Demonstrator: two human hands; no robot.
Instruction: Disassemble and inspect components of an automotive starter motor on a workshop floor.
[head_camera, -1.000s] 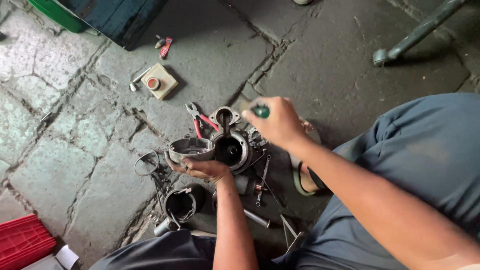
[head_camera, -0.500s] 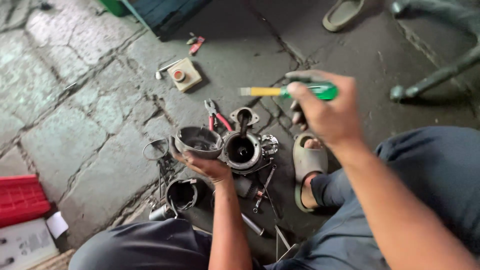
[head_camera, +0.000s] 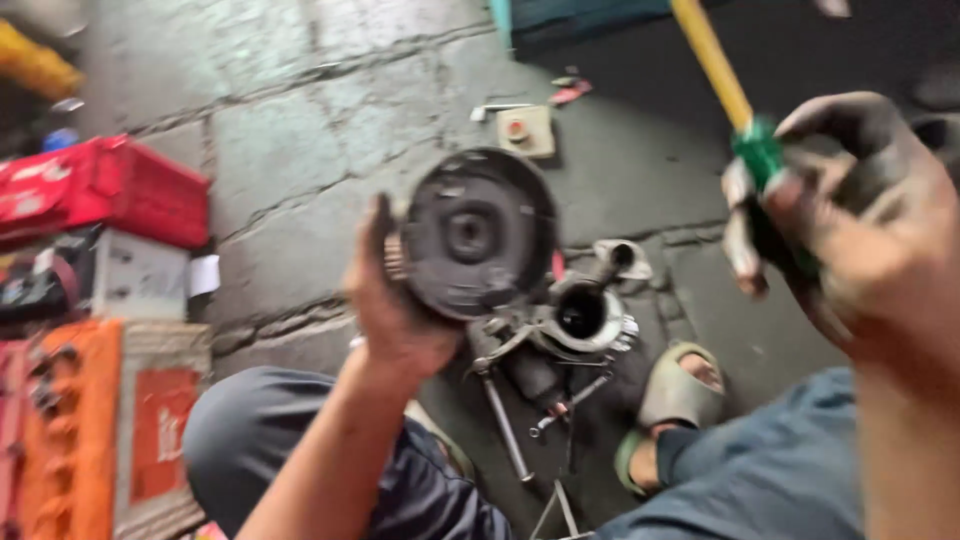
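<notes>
Two bare hands work above a stone floor (head_camera: 300, 130), seen from the person's own head looking down. On the left, the left hand (head_camera: 395, 300) has its grip closed around the edge of a round, dark metal part (head_camera: 475, 235), a dirty disc-shaped housing lifted up and tilted so its flat face turns toward the camera. On the right, nearer the camera and blurred, the right hand (head_camera: 850, 230) has its grip closed on a screwdriver (head_camera: 745, 120) with a green collar and a yellow shaft that points up and away to the far edge of the view. Below and between the hands, a small engine part (head_camera: 580, 315) with a round dark opening sits on the floor among loose metal rods and tools, just right of the lifted disc. A foot in a grey-green sandal (head_camera: 675, 395) rests on the floor to the right of it, beside a blue-grey trouser leg. Farther away lies a small square beige block with a red centre (head_camera: 525, 130). At the far left stand a red box (head_camera: 100, 190) and, nearer, an orange case (head_camera: 110, 420).
</notes>
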